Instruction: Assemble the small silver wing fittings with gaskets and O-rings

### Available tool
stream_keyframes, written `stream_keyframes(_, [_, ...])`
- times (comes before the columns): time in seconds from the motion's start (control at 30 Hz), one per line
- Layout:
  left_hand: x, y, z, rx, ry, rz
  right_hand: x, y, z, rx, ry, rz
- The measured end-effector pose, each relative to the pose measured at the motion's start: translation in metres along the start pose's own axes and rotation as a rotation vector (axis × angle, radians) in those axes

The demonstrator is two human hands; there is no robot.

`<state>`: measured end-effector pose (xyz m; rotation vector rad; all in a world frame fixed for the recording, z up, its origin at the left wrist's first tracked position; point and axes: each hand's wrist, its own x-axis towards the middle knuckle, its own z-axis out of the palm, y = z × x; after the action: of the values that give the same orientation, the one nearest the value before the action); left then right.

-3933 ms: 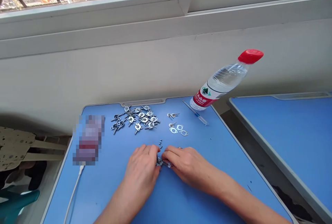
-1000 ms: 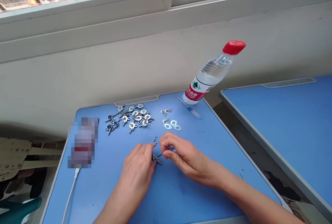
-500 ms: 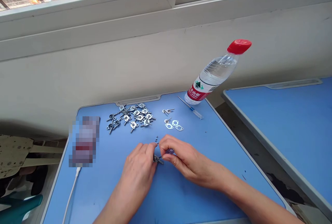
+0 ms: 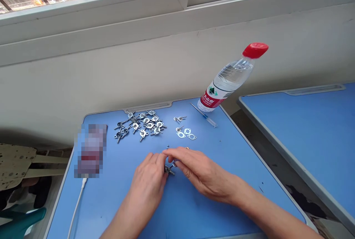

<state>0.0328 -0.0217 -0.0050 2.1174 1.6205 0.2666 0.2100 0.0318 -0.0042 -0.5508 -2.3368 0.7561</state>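
My left hand point(image 4: 148, 174) is closed, thumb and fingers pinching a small metal flanged fitting point(image 4: 170, 171) against the table. Part of the fitting stays hidden behind those fingers. My right hand point(image 4: 198, 170) curls over a small screwdriver point(image 4: 174, 164), most of which is out of sight under the palm. The screwdriver's tip side points at the fitting. The right fingertips reach across to the left index finger. Just beyond both hands lie tiny screws point(image 4: 168, 146), partly covered by the right hand.
A pile of metal fittings point(image 4: 142, 124) lies at the table's back left. Flat oval plates point(image 4: 191, 136) and small pin pieces point(image 4: 175, 119) lie right of it. Farther right are a pen point(image 4: 205, 116) and a water bottle point(image 4: 226, 84). A cabled, blurred phone-like object point(image 4: 90, 150) sits left.
My right fingers have stretched out and moved left over the screwdriver, touching my left index finger. The purple handle, visible before, is now mostly covered. My left hand has stayed put.
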Motion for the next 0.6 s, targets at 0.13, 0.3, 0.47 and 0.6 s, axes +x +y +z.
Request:
stream_keyframes(0.13, [0.000, 0.002, -0.003, 0.025, -0.038, -0.026, -0.001, 0.004, 0.006, -0.103, 0.128, -0.084])
stream_keyframes(0.3, [0.001, 0.002, -0.003, 0.102, -0.070, -0.022, -0.001, 0.005, 0.004, -0.147, 0.150, -0.070])
stream_keyframes(0.47, [0.002, 0.004, -0.005, 0.114, -0.106, -0.042, -0.001, 0.005, -0.003, -0.032, 0.099, -0.085])
stream_keyframes(0.6, [0.002, 0.005, -0.006, 0.131, -0.126, -0.056, -0.003, 0.005, 0.002, -0.208, 0.215, -0.120])
